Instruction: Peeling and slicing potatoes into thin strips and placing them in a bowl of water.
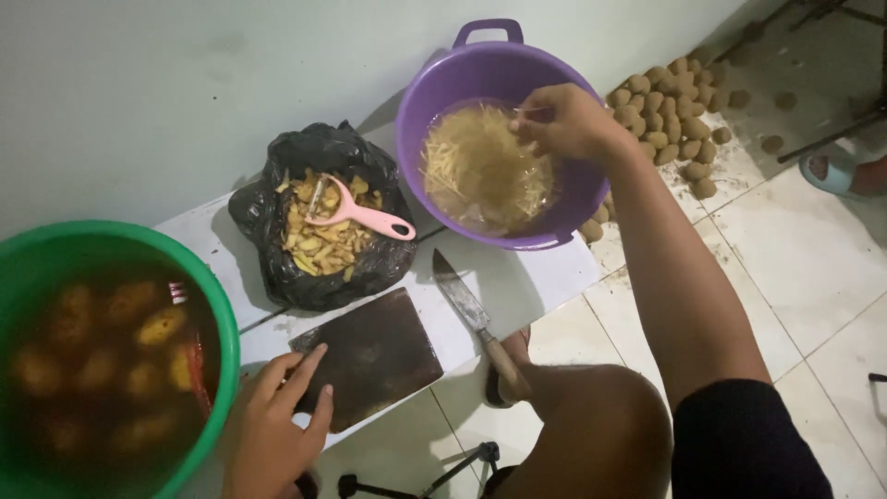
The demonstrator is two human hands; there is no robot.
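**Your hands at the cutting board and the purple tub**

From the camera on your head: the dark cutting board [370, 356] lies flat on the white bench [517, 282]. Take it as the middle of everything.

Your left hand [277, 430] rests on the near left corner of the board. The fingers lie flat and spread. It holds nothing.

Your right hand [568, 120] is far behind the board and to its right, over the purple tub [462, 79]. The fingertips are pinched together on a few thin yellow potato strips [480, 166]. The rest of the strips sit in water inside the tub.

Just to the right of the board lies a knife [476, 319] with a wooden handle. Its tip points away from you, and its handle sticks out past the bench edge. No hand touches it.

Right behind the board sits a black bag [268, 208] full of potato peels. A pink peeler [365, 217] lies on top of the peels.

To the left of the board stands a green tub [217, 323] of dark water with peeled potatoes [157, 323] in it.

Far to the right of the board, on the tiled floor by the wall, lies a pile of unpeeled potatoes [670, 120].
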